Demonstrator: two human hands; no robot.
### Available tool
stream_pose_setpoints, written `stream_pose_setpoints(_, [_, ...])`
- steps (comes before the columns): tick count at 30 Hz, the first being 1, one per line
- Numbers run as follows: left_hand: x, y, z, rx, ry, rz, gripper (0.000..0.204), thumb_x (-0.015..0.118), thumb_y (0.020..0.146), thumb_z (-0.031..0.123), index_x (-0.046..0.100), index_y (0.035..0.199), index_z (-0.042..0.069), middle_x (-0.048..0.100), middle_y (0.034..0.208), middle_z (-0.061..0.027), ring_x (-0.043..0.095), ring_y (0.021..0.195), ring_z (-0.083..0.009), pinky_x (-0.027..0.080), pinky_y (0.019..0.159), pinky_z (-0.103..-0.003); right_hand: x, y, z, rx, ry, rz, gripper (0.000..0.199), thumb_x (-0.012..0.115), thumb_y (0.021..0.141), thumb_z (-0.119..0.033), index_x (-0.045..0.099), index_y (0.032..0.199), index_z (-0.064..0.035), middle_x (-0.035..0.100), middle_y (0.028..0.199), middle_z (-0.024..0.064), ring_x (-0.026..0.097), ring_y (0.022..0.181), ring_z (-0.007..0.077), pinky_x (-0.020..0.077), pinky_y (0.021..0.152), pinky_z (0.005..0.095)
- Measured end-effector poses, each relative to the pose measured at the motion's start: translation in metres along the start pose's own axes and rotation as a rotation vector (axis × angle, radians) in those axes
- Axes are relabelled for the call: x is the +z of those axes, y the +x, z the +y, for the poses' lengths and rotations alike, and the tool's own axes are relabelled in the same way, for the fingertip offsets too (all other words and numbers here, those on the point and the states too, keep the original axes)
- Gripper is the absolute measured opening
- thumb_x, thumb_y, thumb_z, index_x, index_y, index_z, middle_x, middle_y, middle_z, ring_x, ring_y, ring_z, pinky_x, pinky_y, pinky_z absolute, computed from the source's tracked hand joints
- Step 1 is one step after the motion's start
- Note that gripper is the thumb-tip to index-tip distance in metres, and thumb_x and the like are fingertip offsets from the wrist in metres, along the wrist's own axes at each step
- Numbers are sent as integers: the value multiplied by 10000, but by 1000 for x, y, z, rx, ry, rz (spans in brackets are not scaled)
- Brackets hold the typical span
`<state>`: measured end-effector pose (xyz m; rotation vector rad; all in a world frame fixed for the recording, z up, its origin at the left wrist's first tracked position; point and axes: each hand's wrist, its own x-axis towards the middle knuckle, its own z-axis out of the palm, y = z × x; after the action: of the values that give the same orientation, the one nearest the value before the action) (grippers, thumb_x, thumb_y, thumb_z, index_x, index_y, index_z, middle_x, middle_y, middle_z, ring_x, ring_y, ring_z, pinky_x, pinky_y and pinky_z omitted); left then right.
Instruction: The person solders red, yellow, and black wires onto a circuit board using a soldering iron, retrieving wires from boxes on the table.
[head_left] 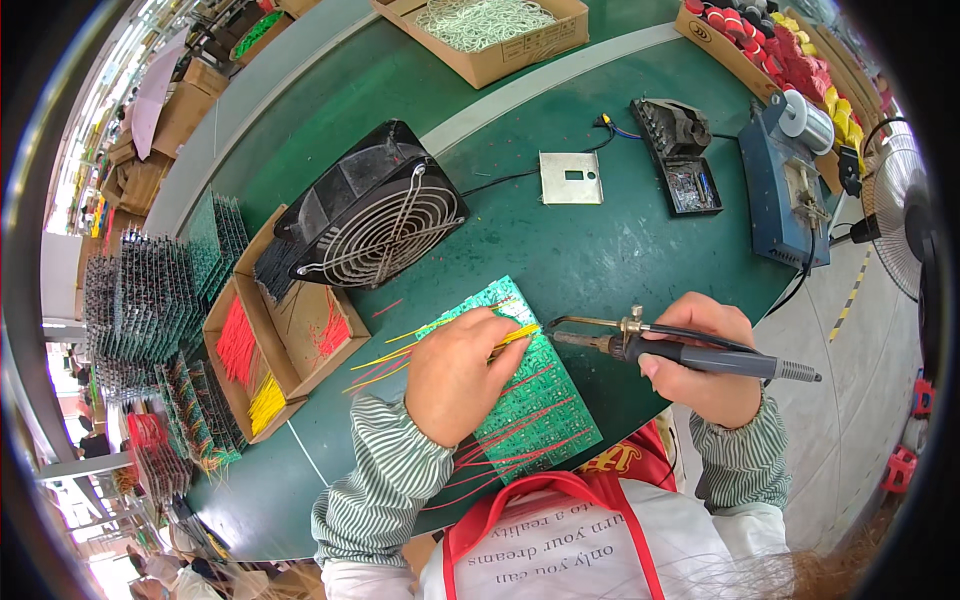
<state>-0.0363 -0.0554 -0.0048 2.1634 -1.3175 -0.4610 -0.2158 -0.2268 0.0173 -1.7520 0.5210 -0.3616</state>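
A green circuit board panel (550,400) lies at a slant on the table in front of me, with several red wires (520,425) trailing from it to the left. Over its upper part, my left hand (455,375) is closed in a pinch on yellow wires (510,340), whose loose ends stick out past the hand's left side. From the right, my right hand (705,360) grips a grey-handled soldering iron (690,355) with a thin metal feed tube along its top. The iron's tip points left, close to the board's edge and the yellow wire ends.
A black fan (375,215) stands behind the board. To its left is a cardboard box (290,350) of red and yellow wires, beside stacked circuit boards (150,310). A blue solder feeder (785,190), a black tray (690,190) and a metal plate (571,190) sit farther back.
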Motion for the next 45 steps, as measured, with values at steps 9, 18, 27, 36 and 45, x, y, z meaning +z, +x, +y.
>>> stream_pose_setpoints(9, [-21,-11,-6,-11,-8,62,124,653,802,162,647,863,54,603,782,-96,602,700,-287,476,615,-381,-2,-11,-5,-69,-9,31,168,704,688,-60,584,788,2,625,648,25,561,555,54,444,518,206])
stream_pose_setpoints(18, [-39,-81,1,-106,36,75,93,694,753,61,656,823,14,599,702,-77,495,492,-146,390,470,-267,24,-25,-10,-209,-28,-177,154,720,673,-73,590,749,-42,579,549,29,565,454,123,423,448,246])
stream_pose_setpoints(27, [-20,-78,-14,-121,-79,42,131,709,752,81,620,800,-3,568,701,-97,535,560,-206,416,509,-308,42,-22,-15,-147,15,-238,152,700,718,-68,586,807,-23,627,630,32,605,527,106,456,492,234])
stream_pose_setpoints(36, [-19,-76,-18,-125,-101,0,133,706,754,82,616,796,-6,569,723,-96,553,580,-209,423,514,-303,46,-16,-11,-146,-20,-265,155,701,710,-62,577,796,-25,612,597,29,596,504,102,450,473,238])
stream_pose_setpoints(45, [-34,-79,-17,-161,-66,9,119,686,768,123,626,812,30,601,753,-102,601,642,-265,473,565,-353,38,-16,-11,-202,6,-228,155,698,704,-31,565,780,-9,601,583,37,585,495,89,438,452,228])
